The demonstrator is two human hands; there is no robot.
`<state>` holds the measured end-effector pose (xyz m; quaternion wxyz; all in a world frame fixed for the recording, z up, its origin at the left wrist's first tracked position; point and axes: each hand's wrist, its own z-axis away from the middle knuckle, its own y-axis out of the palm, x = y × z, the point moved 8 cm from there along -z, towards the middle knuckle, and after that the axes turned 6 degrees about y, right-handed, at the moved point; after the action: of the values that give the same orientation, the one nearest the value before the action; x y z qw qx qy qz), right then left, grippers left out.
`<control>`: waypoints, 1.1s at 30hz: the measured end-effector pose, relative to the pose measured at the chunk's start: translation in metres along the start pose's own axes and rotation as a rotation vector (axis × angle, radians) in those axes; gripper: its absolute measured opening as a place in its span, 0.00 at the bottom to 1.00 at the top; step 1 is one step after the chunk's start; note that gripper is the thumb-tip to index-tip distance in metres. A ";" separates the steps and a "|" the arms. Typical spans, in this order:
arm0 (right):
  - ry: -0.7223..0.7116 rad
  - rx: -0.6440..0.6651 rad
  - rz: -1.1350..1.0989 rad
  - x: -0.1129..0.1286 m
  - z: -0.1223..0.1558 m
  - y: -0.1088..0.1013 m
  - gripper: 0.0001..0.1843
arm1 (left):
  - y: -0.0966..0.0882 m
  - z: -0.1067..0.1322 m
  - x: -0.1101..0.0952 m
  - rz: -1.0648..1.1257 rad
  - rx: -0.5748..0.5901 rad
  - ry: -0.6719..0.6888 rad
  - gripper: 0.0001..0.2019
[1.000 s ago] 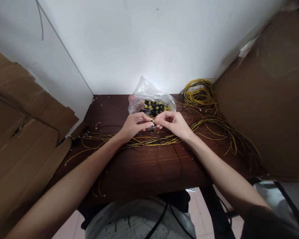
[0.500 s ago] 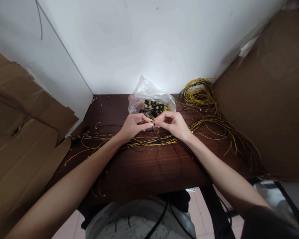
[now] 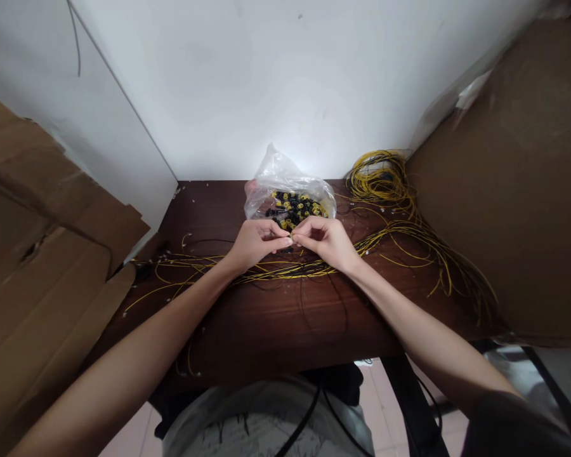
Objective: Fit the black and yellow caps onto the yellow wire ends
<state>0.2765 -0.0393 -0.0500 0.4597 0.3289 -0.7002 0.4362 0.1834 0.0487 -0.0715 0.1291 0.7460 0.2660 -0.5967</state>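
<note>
My left hand (image 3: 258, 242) and my right hand (image 3: 327, 240) meet fingertip to fingertip at the middle of the table, both closed in a pinch. Whatever lies between the fingertips is too small and too covered to make out. Just behind them, a clear plastic bag (image 3: 276, 166) lies with its mouth towards me. Inside it are several small black and yellow plastic parts (image 3: 299, 204). Beneath my wrists runs a loose bundle of thin yellow and black wires (image 3: 285, 274) across the table.
A coil of yellow and black wire (image 3: 377, 181) sits at the back right of the dark brown table (image 3: 266, 324). Cardboard (image 3: 52, 254) stands on the left, and a brown cardboard panel (image 3: 514, 190) on the right. A white wall (image 3: 276, 76) closes the back.
My right hand has shifted slightly left, bringing the fingertips closer together. A small yellowish piece that showed between them is now mostly covered. Everything else looks the same.
</note>
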 end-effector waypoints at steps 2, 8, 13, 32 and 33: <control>-0.002 0.001 -0.021 -0.001 0.000 0.001 0.09 | 0.001 0.000 0.000 0.005 -0.003 -0.002 0.07; -0.014 -0.046 -0.015 0.000 0.001 0.000 0.08 | 0.000 0.000 0.001 0.015 -0.029 0.032 0.08; -0.059 -0.088 0.074 0.006 0.004 -0.002 0.07 | 0.001 0.000 0.000 0.011 -0.031 0.070 0.08; 0.117 -0.090 -0.245 -0.013 -0.004 -0.001 0.10 | 0.010 0.001 -0.001 -0.094 0.085 0.139 0.16; 0.106 -0.092 -0.217 -0.012 -0.004 -0.003 0.09 | 0.010 0.001 -0.002 -0.102 0.090 0.149 0.16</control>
<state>0.2848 -0.0364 -0.0600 0.5551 0.3580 -0.6543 0.3681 0.1877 0.0398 -0.0716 0.0447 0.7789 0.2854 -0.5567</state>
